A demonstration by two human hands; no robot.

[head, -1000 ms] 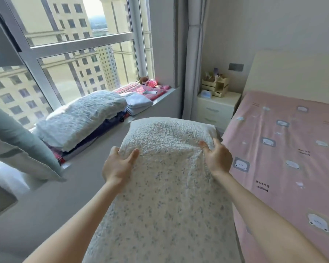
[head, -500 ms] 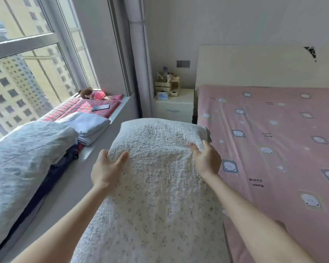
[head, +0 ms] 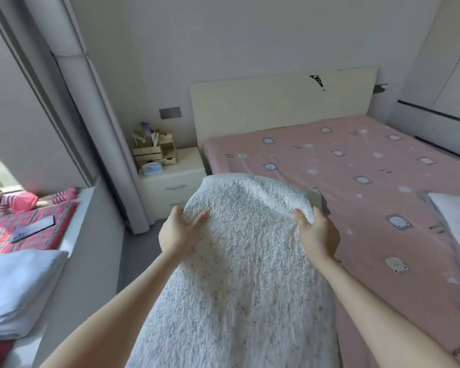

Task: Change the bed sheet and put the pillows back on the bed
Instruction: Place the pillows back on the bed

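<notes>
Quilted white pillow (head: 239,274) is held lengthwise out front, in the air beside the bed's near-left edge, its far end just over the mattress. Left hand (head: 179,232) clamps the pillow's left side, thumb on top and fingers curled round the edge. Right hand (head: 318,235) does the same on the right side (fingertips wrapped under, mostly hidden). Pink sheet (head: 356,181) with small animal prints is already spread flat on the bed, so the sheet change looks done and the step in hand is putting the pillows back. Next move probably calls for swinging the pillow forward and right, turning it crosswise and setting it down at the head end against the headboard (head: 276,102). Surroundings, from the left: window seat with a red plaid mat (head: 0,235), a doll in pink (head: 19,201) and a dark flat device (head: 33,229) lying on the mat, and folded pale bedding (head: 19,282) nearer the camera. Then a grey curtain (head: 98,128) and a white nightstand (head: 170,187) carrying a wooden organiser (head: 154,152) and a tissue pack (head: 152,169). The nightstand stands close to the path, so the organiser could get clipped. At far right a white padded item (head: 457,221) lies on the sheet, maybe another pillow, cut off by the frame edge. Head end of the bed has nothing lying on it.
</notes>
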